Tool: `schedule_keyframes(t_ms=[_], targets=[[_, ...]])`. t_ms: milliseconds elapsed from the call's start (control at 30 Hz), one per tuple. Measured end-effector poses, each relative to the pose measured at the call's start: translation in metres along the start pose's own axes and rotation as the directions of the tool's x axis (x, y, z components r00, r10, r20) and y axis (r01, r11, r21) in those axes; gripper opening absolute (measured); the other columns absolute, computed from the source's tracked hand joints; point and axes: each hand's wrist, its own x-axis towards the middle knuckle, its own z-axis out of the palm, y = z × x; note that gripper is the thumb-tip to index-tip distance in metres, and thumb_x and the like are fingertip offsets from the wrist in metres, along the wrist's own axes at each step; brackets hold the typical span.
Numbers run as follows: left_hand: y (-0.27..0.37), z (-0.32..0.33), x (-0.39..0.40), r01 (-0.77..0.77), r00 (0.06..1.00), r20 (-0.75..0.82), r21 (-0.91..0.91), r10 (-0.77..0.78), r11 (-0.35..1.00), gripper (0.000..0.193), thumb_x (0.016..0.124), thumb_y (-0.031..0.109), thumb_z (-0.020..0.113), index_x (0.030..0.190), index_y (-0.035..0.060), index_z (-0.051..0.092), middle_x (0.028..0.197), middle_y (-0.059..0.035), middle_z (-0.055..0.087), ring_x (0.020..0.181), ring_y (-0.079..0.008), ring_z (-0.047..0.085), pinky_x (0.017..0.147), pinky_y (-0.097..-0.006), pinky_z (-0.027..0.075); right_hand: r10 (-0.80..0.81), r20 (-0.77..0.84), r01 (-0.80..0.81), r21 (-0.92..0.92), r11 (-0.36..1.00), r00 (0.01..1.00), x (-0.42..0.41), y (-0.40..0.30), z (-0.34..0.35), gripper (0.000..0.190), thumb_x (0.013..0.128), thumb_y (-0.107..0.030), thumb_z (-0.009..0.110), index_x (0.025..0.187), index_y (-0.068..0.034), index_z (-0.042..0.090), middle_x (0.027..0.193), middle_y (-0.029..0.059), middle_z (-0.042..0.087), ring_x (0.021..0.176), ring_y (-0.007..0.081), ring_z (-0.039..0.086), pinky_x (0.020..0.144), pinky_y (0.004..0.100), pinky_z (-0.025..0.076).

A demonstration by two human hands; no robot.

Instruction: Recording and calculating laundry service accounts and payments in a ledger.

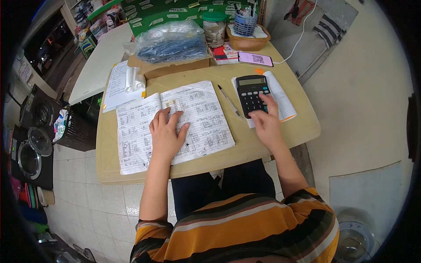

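An open lined notebook [210, 108] covered in handwriting lies on the table in front of me. My left hand [167, 131] rests on it near the spine, fingers spread and holding nothing. Over the lower keys of a black desk calculator [251, 87] is my right hand [268, 126], its fingers apart; whether a fingertip presses a key I cannot tell. The calculator sits on a second lined notebook [281, 95] with a curled page. Between the open notebook and the calculator lies a ballpoint pen [229, 101].
A cardboard tray [179, 68] holding a plastic-wrapped bundle [171, 46] stands at the back of the table [256, 151]. Beside it are a green-lidded jar [213, 31], a blue pen basket [245, 25] and a phone [255, 59] on a white cable [301, 36]. Written sheets [120, 87] lie at left.
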Motion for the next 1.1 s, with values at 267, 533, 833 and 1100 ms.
schedule_keyframes(t_ms=[267, 533, 833, 1100], targets=[[-0.003, 0.003, -0.001, 0.004, 1.000, -0.015, 0.023, -0.004, 1.000, 0.041, 0.088, 0.036, 0.072, 0.123, 0.0167, 0.067, 0.139, -0.0175, 0.052, 0.134, -0.0392, 0.041, 0.112, -0.0529, 0.029, 0.188, -0.086, -0.197, -0.109, 0.974, 0.978, 0.030, 0.030, -0.002, 0.015, 0.093, -0.009, 0.066, 0.100, -0.006, 0.078, 0.147, 0.0241, 0.047, 0.136, 0.0402, 0.044, 0.113, 0.0442, 0.036], [-0.003, 0.001, 0.000, -0.032, 0.999, -0.027, 0.015, 0.032, 0.999, 0.041, 0.088, 0.034, 0.073, 0.124, 0.0155, 0.066, 0.136, -0.0169, 0.053, 0.133, -0.0363, 0.044, 0.109, -0.0523, 0.032, 0.100, -0.002, -0.100, -0.135, 0.986, 0.995, 0.008, 0.010, -0.001, 0.012, 0.091, -0.015, 0.068, 0.095, -0.008, 0.077, 0.149, 0.0201, 0.046, 0.142, 0.0479, 0.034, 0.117, 0.0664, 0.017], [-0.012, 0.008, -0.004, 0.032, 0.997, -0.073, -0.011, -0.033, 0.999, 0.058, 0.083, 0.037, 0.078, 0.129, 0.0081, 0.057, 0.142, -0.0213, 0.046, 0.134, -0.0418, 0.040, 0.111, -0.0546, 0.030, 0.318, -0.171, -0.297, 0.138, 0.945, 0.933, 0.000, 0.022, -0.014, 0.012, 0.097, -0.011, 0.062, 0.101, -0.002, 0.068, 0.143, 0.0233, 0.048, 0.130, 0.0378, 0.051, 0.095, 0.0386, 0.050], [-0.012, -0.001, -0.002, 0.088, 0.996, -0.024, -0.053, -0.089, 0.995, 0.066, 0.080, 0.039, 0.082, 0.131, 0.0074, 0.054, 0.143, -0.0210, 0.044, 0.136, -0.0415, 0.038, 0.112, -0.0537, 0.029, 0.338, -0.154, -0.317, 0.145, 0.937, 0.929, -0.011, 0.023, -0.014, 0.010, 0.097, -0.009, 0.062, 0.102, -0.001, 0.068, 0.141, 0.0224, 0.049, 0.120, 0.0350, 0.058, 0.091, 0.0383, 0.052]])
